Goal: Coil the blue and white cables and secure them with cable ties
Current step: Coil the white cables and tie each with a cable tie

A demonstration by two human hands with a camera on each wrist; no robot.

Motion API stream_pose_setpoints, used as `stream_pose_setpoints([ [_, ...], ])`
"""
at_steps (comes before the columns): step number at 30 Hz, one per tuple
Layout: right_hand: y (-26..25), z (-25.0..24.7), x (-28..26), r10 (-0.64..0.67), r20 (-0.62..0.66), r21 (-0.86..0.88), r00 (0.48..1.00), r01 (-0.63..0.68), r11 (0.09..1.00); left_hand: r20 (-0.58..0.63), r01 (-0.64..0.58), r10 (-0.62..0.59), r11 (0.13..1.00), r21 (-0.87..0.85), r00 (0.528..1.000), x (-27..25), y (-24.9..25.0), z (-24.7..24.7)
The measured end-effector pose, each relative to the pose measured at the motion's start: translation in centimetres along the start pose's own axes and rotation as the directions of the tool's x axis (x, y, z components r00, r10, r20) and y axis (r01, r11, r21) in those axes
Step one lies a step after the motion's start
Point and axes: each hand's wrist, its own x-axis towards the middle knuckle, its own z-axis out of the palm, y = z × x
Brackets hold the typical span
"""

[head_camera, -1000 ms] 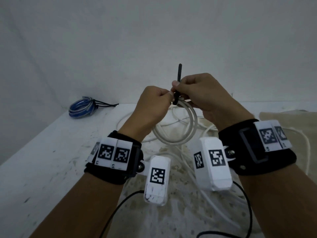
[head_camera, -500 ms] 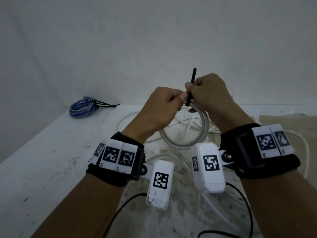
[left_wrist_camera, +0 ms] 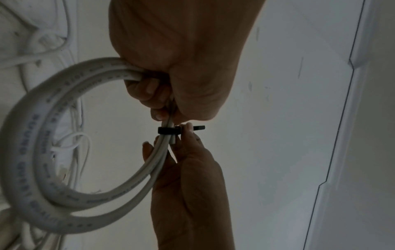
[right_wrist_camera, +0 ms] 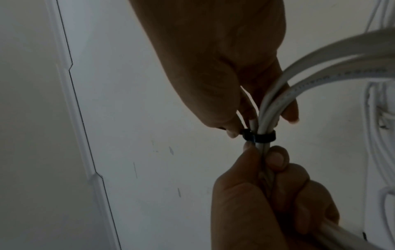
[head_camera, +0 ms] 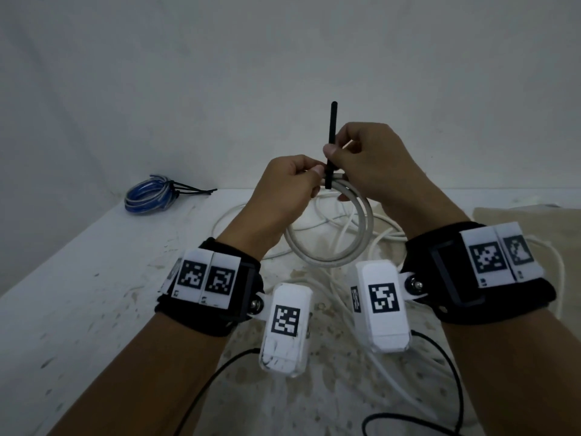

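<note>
A white cable coil (head_camera: 352, 250) hangs in the air between both hands, above the table. My left hand (head_camera: 292, 180) grips the coil's top strands in a fist (left_wrist_camera: 149, 91). A black cable tie (head_camera: 331, 136) wraps those strands as a tight band (left_wrist_camera: 169, 130) (right_wrist_camera: 259, 137), its tail sticking straight up. My right hand (head_camera: 355, 152) pinches the tail just above the coil, with another finger under the strands. The blue cable (head_camera: 147, 196) lies coiled and tied at the table's far left.
Loose white cables (head_camera: 333, 215) sprawl over the stained white table (head_camera: 78, 294) beneath the hands. A beige cloth (head_camera: 528, 221) lies at the right edge. A plain wall stands close behind. Black camera leads (head_camera: 440, 388) trail near the front.
Both hands and the coil have risen and shifted a little right. More of the tie's tail now sticks up above the right hand's pinch, and the loop is snug round the strands.
</note>
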Motion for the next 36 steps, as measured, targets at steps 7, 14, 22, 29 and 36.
stream_pose_setpoints([
  [7,1.1,0.1,1.0,-0.005,-0.068,-0.256,0.998,-0.013,0.967,0.034,-0.075,0.072,0.992,0.101,0.997,-0.1,-0.2,0.5],
  [14,1.1,0.4,0.7,0.028,-0.069,-0.192,0.997,-0.04,0.981,0.063,-0.013,0.012,1.0,0.022,0.998,-0.1,-0.3,0.5],
  [22,1.3,0.7,0.3,-0.006,-0.069,-0.241,0.998,-0.011,0.971,0.118,0.109,-0.106,0.994,-0.018,0.987,-0.2,-0.1,0.5],
  [29,2.1,0.7,0.3,0.056,-0.072,-0.151,0.996,-0.067,0.986,0.121,-0.01,-0.001,0.996,0.094,0.993,-0.1,-1.2,1.2],
  [36,2.2,0.5,0.3,0.154,-0.06,-0.003,0.986,-0.154,0.988,0.093,-0.089,0.07,0.973,0.211,0.993,-0.1,-1.5,1.6],
])
